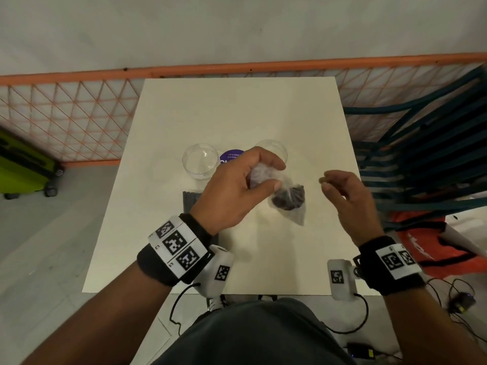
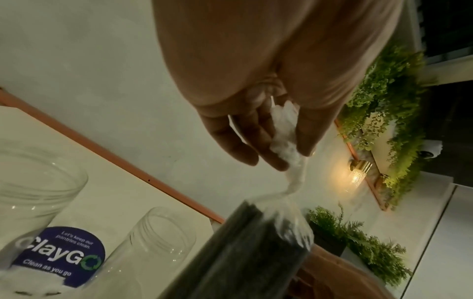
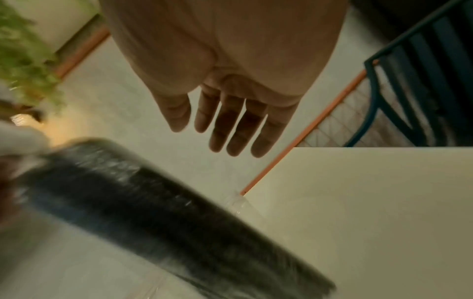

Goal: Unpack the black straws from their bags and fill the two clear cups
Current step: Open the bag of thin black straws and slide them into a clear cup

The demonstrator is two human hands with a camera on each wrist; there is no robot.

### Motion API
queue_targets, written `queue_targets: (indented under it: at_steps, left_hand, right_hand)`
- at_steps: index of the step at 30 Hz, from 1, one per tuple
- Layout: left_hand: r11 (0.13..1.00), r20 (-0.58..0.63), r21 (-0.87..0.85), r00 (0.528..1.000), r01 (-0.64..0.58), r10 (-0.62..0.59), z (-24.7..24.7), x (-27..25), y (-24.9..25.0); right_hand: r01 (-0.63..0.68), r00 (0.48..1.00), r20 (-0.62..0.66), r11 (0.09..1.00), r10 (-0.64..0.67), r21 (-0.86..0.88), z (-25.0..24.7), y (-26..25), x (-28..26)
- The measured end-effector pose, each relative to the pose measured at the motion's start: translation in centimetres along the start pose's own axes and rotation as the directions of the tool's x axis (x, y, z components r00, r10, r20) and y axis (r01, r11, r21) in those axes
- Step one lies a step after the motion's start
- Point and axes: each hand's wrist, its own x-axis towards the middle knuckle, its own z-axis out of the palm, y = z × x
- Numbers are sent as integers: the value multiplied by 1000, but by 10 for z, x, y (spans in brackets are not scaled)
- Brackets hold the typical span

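Observation:
My left hand (image 1: 272, 175) pinches the bunched, twisted neck (image 2: 286, 141) of a clear bag of black straws (image 1: 288, 199), which hangs tilted above the white table (image 1: 237, 109). The right hand (image 1: 325, 183) hovers just right of the bag, fingers relaxed and holding nothing; the right wrist view shows its fingers (image 3: 230, 129) straight above the bag (image 3: 166, 218). Two clear cups stand upright behind: the left cup (image 1: 199, 160) and the right cup (image 1: 274, 146), partly hidden by my left hand. A second dark bundle of straws (image 1: 190, 202) lies on the table under my left wrist.
A round purple sticker (image 1: 231, 157) lies between the cups. An orange mesh fence (image 1: 66, 114) runs behind the table. A green suitcase (image 1: 23, 167) stands at left, stacked blue chairs (image 1: 421, 154) and an orange bag (image 1: 427, 241) at right. Cables lie on the floor.

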Motion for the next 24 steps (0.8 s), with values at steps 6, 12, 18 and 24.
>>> queue_targets:
  at_steps: [6, 12, 18, 24]
  left_hand:
    - [999, 20, 35, 999, -29, 28, 8, 6, 2]
    - [999, 12, -23, 999, -49, 49, 0, 9, 1]
    - [997, 33, -47, 998, -60, 62, 0, 8, -4]
    - [996, 51, -52, 996, -70, 72, 7, 9, -3]
  right_hand:
    - [115, 934, 350, 987, -70, -109, 21, -20, -29]
    - [72, 995, 81, 994, -65, -82, 8, -19, -22]
    - [108, 941, 328, 992, -80, -69, 17, -30, -35]
    - [149, 937, 347, 945, -40, -292, 46, -25, -27]
